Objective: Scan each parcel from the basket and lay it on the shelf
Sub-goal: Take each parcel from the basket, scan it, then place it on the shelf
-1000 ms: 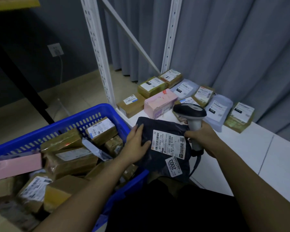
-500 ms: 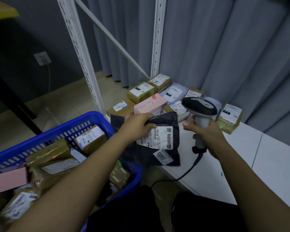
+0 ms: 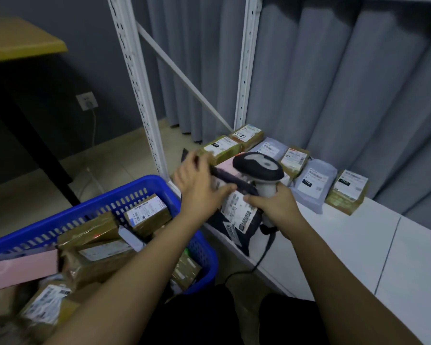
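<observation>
Head view: dark parcel [image 3: 237,210] carried over the shelf [image 3: 346,245] edge, scanner [image 3: 259,170] alongside.

Gripped at the top edge by the left hand [image 3: 197,188], fingers [image 3: 224,190] curled over the dark mailer so that the white label hangs facing up and toward the camera, likely kept readable and steered to a free spot in front of the parcels lined up at the shelf's rear [image 3: 284,158]. Wrapped around the scanner's pale handle, the right hand [image 3: 274,207], thumb forward, head of the device raised above the parcel and pointing away, cable trailing down off the shelf edge. Waiting at the left, the blue basket [image 3: 144,192], crowded with brown boxes and a pink packet, presumably next in line. Judged close to set-down; bag soft, prone to fold or slide off the lip if dropped short.
</observation>
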A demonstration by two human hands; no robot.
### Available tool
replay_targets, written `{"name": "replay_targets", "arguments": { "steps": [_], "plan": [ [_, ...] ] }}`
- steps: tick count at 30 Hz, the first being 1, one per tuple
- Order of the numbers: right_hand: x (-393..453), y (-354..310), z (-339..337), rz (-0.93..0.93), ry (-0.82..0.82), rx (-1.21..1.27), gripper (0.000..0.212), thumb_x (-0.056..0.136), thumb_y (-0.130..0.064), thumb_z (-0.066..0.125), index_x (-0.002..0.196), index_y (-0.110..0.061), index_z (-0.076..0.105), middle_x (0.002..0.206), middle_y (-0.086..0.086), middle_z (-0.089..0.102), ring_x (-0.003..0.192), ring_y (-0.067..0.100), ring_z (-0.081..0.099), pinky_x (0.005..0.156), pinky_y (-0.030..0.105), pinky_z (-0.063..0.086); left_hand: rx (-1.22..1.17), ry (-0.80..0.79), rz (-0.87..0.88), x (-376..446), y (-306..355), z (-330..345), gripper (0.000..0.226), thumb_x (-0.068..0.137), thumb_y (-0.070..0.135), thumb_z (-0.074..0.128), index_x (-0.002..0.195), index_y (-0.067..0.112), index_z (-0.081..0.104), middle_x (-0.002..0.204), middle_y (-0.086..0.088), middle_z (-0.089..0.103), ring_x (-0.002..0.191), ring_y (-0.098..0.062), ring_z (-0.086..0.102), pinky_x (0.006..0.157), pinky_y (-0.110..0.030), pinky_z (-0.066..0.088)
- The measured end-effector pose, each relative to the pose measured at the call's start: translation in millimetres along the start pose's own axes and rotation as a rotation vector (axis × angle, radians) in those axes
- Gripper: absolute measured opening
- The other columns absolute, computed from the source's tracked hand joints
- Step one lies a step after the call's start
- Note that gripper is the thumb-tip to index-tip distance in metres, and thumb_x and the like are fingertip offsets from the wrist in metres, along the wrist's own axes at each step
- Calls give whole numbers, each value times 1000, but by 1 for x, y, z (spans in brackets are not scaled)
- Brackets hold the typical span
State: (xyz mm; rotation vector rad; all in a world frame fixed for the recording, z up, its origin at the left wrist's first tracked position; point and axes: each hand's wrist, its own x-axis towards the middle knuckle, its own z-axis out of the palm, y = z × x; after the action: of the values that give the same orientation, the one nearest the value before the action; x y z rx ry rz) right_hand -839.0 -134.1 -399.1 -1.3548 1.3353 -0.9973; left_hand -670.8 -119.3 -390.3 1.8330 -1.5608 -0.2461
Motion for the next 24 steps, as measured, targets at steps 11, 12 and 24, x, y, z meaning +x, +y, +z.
{"name": "replay_targets", "arguments": {
  "steps": [11,12,24],
  "plan": [
    [-3,-12,-10,-39,46,183,29,76,0,78,86,-23,65,81,-13,71,67,-2,68,58,13,52,-1243,-177,-894,-1,-46,31,40,88,27,67,124,11,58,115,-7,69,102,-22,65,75,-35,53],
    [-3,-11,-12,-38,62,182,30,76,0,78,85,-24,64,80,-12,70,66,-2,68,57,13,52,-1273,-111,-903,1,-45,31,40,88,22,68,124,9,58,113,-8,69,100,-23,66,74,-35,53],
    [0,1,-24,144,184,79,20,84,-21,72,98,-9,63,77,6,65,45,11,54,47,22,44,-907,55,-538,36,-40,-8,21,93,20,61,112,13,66,103,-3,72,92,-22,68,86,-41,54]
  ]
}}
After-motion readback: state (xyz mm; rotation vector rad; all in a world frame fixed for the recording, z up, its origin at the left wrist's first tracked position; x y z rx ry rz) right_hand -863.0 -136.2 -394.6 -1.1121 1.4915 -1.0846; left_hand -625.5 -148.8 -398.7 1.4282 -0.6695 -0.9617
